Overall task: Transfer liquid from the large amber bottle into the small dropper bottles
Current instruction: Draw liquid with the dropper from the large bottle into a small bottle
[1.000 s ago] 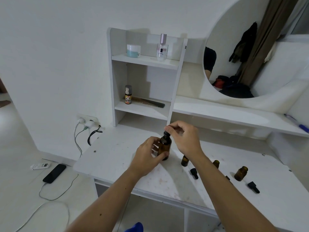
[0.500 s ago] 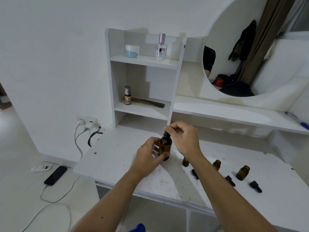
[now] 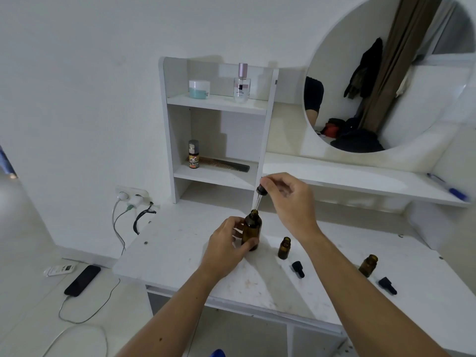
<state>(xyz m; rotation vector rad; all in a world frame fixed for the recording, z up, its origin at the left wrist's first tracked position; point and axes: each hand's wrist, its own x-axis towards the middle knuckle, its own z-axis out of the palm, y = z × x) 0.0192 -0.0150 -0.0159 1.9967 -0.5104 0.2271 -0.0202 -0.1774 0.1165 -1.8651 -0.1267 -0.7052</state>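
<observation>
Two hands work at the large amber bottle.
Left hand grips it on the tabletop; right hand pinches the dropper, tip at its mouth.

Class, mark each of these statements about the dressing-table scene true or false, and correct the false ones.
1. The left hand grips the large amber bottle. True.
2. The right hand holds the dropper clear above the table, its glass tip at the bottle's open neck. True.
3. The small dropper bottle nearest the large one has its cap screwed on. False: it stands open, and a black dropper cap lies on the table near it.
4. The comb lies on the top shelf. False: it lies on the lower shelf; the perfume bottle and a jar stand on the top shelf.
5. A blue pen lies on the ledge below the mirror. True.
</observation>
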